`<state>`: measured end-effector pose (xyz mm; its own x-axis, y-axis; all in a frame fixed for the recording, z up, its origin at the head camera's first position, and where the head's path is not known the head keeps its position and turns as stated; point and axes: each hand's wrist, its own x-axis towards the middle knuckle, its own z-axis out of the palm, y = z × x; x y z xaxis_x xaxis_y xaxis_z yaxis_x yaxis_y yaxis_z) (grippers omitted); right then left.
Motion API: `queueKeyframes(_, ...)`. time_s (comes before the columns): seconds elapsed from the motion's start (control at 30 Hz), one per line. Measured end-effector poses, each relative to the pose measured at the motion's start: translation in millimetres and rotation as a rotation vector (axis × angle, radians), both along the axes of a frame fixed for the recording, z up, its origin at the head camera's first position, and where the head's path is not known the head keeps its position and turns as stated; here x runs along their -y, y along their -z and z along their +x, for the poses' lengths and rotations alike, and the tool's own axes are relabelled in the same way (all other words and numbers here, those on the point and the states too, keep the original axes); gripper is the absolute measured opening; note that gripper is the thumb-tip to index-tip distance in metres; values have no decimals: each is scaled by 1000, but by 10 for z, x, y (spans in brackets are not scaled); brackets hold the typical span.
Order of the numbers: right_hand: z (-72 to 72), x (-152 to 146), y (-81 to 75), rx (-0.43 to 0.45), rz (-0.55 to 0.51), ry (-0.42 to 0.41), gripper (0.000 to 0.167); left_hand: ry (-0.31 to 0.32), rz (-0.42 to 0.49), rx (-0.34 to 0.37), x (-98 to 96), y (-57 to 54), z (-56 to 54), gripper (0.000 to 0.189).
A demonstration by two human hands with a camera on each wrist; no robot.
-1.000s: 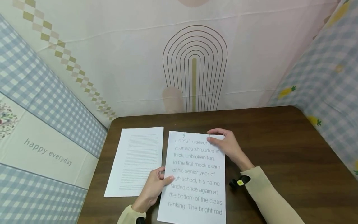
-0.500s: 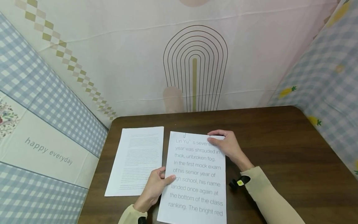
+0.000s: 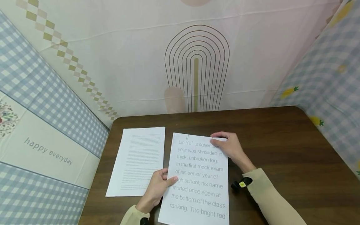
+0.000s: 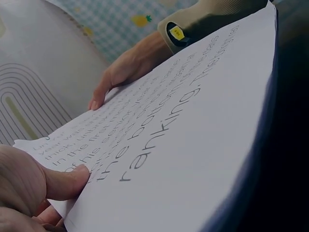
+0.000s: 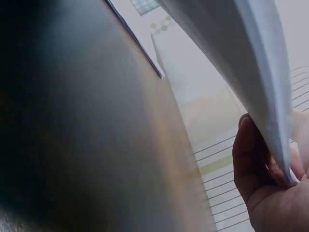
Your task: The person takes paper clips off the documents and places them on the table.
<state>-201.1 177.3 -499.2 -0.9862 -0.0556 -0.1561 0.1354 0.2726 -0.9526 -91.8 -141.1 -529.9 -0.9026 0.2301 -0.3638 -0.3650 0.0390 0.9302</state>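
A stack of white paper sheets [image 3: 199, 181] with large printed text is held up off the table, tilted. My left hand [image 3: 157, 187] grips its left edge, thumb on the printed face and fingers behind. At the top right corner my right hand [image 3: 232, 147] pinches the stack between thumb and fingers. In the right wrist view the right hand's fingers [image 5: 248, 159] show behind the sheets. A thin wire paper clip [image 3: 187, 136] sits on the top edge. Another wire mark shows beside my right fingertips, mostly hidden. The left wrist view shows the left thumb [image 4: 70, 182] pressing the page.
A second stack of paper [image 3: 140, 159] with small print lies flat on the brown table [image 3: 275, 150], left of the held one. A patterned cloth [image 3: 135, 62] hangs behind the table, and checked cloth [image 3: 42, 75] hangs at the left.
The held paper and my left hand have shifted slightly to the right. My right hand has moved slightly right and down, keeping its hold at the top corner.
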Motion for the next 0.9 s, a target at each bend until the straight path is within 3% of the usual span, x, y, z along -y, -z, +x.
queueKeyframes(0.3, -16, -91, 23, -28, 18, 28, 34, 4, 2, 6, -8, 6, 26, 37)
queueKeyframes(0.67, -27, -305, -67, -73, 97, 66, 37, -4, -15, 3, -6, 12, 48, 37)
queueKeyframes(0.9, -25, -487, -39, -66, 68, 85, 40, -18, -29, 12, 9, 26, 48, 40)
